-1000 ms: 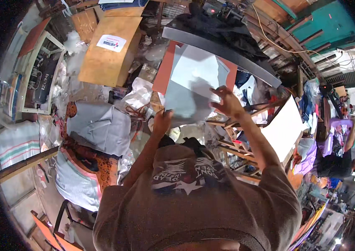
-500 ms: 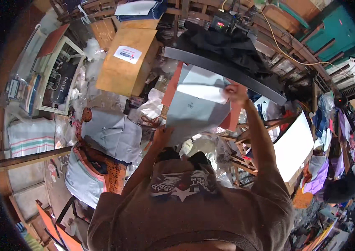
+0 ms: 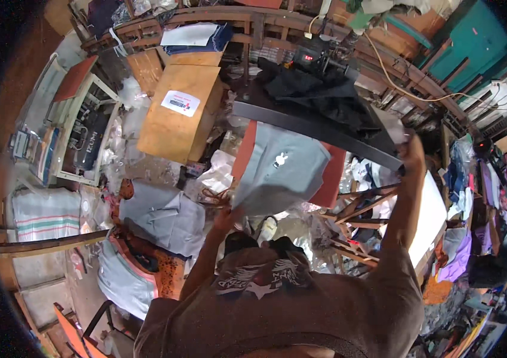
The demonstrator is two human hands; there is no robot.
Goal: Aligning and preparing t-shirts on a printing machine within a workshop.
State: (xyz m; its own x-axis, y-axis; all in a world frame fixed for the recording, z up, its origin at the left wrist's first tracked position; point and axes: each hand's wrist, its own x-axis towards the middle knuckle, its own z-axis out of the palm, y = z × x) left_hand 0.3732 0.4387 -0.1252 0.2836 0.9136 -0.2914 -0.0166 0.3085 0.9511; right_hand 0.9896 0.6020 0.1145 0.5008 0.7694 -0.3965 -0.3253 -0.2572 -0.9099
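Note:
A grey cloth panel [image 3: 283,185] lies on the red pad [image 3: 336,176] below a long black press plate [image 3: 319,131]. Near its middle shows a small white rabbit print [image 3: 280,160]. The panel's near left corner is pinched in my left hand [image 3: 226,219]. Farther right, my right hand [image 3: 412,154] is beside the plate's right end, slightly blurred, with a pale film sheet [image 3: 389,123] held in its fingers.
Black cloth [image 3: 319,89] is heaped over the press top. Left of it stands a brown cardboard box [image 3: 176,113]. More grey cloth panels [image 3: 161,215] lie at my left. A white board [image 3: 429,215] leans beside my right arm, near a wooden frame [image 3: 361,221].
The white film has come off the grey cloth, and the rabbit print is uncovered. My right hand has moved right with the film; my left stays at the cloth's corner.

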